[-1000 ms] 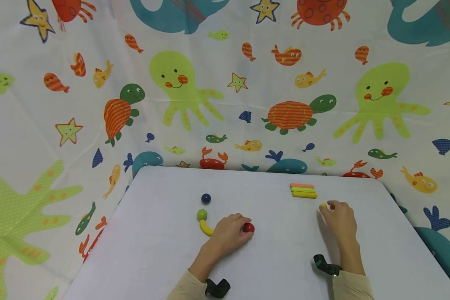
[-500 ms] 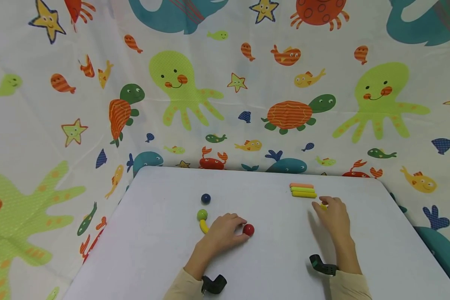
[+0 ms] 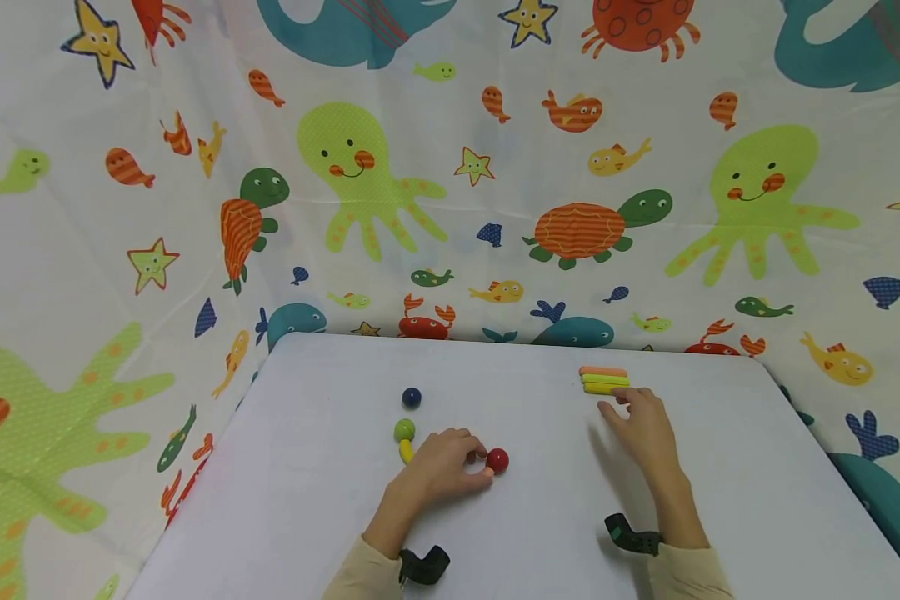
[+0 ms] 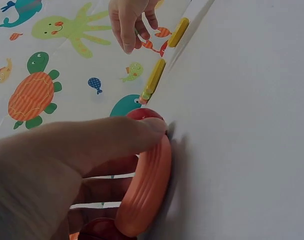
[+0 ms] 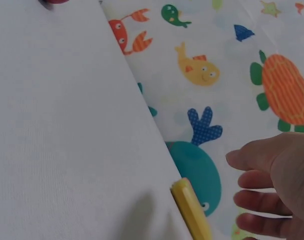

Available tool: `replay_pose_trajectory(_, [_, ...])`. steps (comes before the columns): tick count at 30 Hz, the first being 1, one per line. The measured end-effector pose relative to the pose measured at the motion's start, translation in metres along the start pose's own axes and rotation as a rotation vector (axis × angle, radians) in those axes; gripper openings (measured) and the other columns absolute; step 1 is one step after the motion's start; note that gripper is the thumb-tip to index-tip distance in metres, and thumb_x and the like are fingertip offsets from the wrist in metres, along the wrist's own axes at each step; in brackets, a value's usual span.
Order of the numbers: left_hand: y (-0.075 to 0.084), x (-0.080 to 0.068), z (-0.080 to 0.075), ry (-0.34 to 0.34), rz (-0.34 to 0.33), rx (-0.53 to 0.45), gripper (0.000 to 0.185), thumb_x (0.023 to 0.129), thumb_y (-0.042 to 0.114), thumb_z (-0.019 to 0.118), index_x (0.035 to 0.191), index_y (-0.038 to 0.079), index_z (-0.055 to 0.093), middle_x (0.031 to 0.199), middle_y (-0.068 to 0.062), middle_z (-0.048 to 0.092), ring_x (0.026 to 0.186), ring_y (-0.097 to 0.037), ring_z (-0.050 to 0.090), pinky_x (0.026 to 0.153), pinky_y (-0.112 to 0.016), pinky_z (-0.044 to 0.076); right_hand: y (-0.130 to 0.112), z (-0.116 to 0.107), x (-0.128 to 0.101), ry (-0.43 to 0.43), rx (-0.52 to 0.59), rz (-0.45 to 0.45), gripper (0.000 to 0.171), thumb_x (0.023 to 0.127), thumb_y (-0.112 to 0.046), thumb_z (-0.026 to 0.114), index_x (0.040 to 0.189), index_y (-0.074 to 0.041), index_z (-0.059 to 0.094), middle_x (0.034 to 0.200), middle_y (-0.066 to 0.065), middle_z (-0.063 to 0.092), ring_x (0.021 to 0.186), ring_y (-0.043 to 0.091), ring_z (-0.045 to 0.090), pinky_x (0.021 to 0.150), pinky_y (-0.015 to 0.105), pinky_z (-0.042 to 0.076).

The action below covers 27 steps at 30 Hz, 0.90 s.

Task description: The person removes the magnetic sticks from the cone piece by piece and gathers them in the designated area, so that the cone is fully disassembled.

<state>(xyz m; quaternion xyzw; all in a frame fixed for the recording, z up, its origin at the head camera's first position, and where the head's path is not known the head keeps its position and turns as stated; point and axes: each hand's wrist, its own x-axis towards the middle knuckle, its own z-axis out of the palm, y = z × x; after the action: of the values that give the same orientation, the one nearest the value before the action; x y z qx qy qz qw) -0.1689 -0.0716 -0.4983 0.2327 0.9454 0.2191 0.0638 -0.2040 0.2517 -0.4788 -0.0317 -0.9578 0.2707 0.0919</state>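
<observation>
Left wrist, left fingers [image 4: 105, 190] gripping orange piece [image 4: 149, 187] (curved)

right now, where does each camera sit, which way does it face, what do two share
Head: on the head, looking forward and down at the white table and patterned cloth; both sleeves, left hand and right hand show.
Left wrist: on that wrist, looking past the thumb at an orange curved piece; left hand large, right hand at the top.
Right wrist: on that wrist, looking across the table toward the cloth and a yellow stick; only the right hand shows.
Shared: head and left wrist both show both hands.
</observation>
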Motion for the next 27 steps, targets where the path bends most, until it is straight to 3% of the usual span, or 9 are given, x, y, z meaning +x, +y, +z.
replay_pose_trajectory(14, [-0.001, 0.002, 0.006, -0.015, 0.048, -0.008, 0.020, 0.090, 0.038, 0.067, 0.095, 0.020, 0.075, 0.077, 0.014, 0.059, 0.072, -0.003, 0.049, 0.072, -0.024, 0.041, -0.021, 0.013, -0.004, -0.084, 0.048, -0.090, 0.043, 0.093, -0.029, 0.069, 0.126, -0.002, 0.064, 0.120, 0.019, 0.063, 0.107, 0.033, 0.058, 0.092, 0.051, 0.053])
replay_pose_trajectory(27, [0.010, 0.007, 0.019, 0.071, 0.087, 0.050, 0.019, 0.093, 0.035, 0.067, 0.100, 0.019, 0.075, 0.084, 0.011, 0.065, 0.077, -0.004, 0.054, 0.076, -0.031, 0.043, -0.041, 0.026, -0.011, -0.237, 0.087, -0.193, 0.046, 0.091, -0.025, 0.071, 0.133, -0.008, 0.061, 0.124, 0.011, 0.061, 0.108, 0.027, 0.059, 0.092, 0.047, 0.056])
